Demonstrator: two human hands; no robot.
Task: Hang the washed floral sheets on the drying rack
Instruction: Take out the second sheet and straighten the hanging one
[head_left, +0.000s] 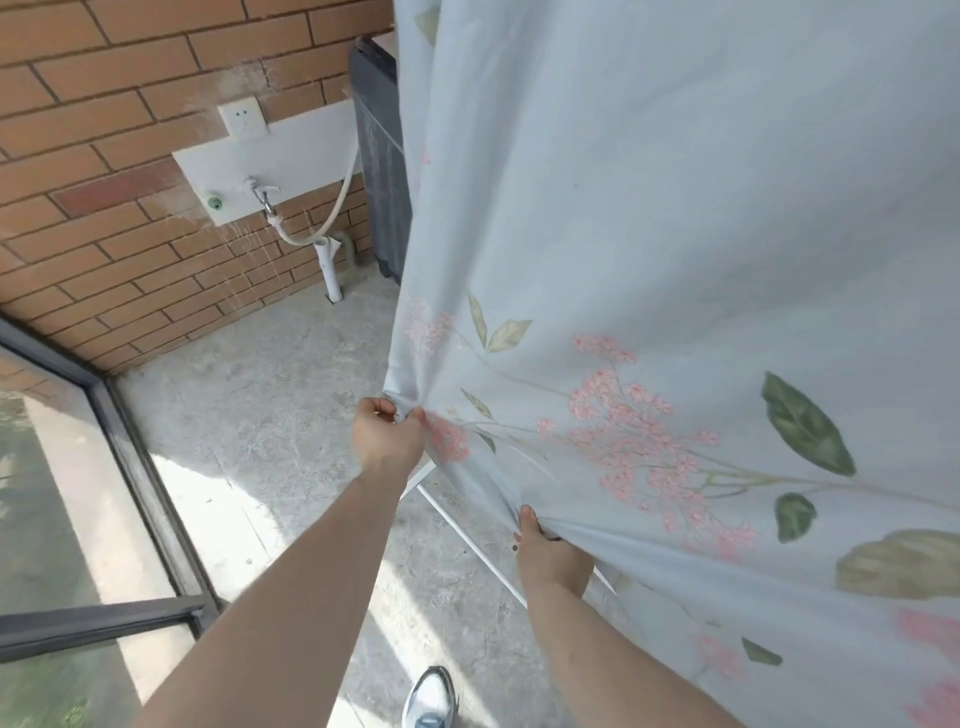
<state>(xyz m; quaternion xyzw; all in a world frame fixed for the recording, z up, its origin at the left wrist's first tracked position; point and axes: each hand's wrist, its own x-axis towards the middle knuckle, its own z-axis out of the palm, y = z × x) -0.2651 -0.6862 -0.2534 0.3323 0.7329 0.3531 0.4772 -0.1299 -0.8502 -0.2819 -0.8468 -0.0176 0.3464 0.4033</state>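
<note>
A pale blue floral sheet hangs down over the right side of the view, its lower edge just above the concrete floor. Behind it stands a brick wall with a dark washer at its foot. A thin white rack bar shows below the sheet; the rest of the rack is hidden, probably under the cloth. The left hand pinches the sheet's near corner, fingers clamped on bunched cloth. The right hand grips the edge lower down, thumb pressed on top. A tap sits on the wall, and a shoe shows at the bottom.
</note>
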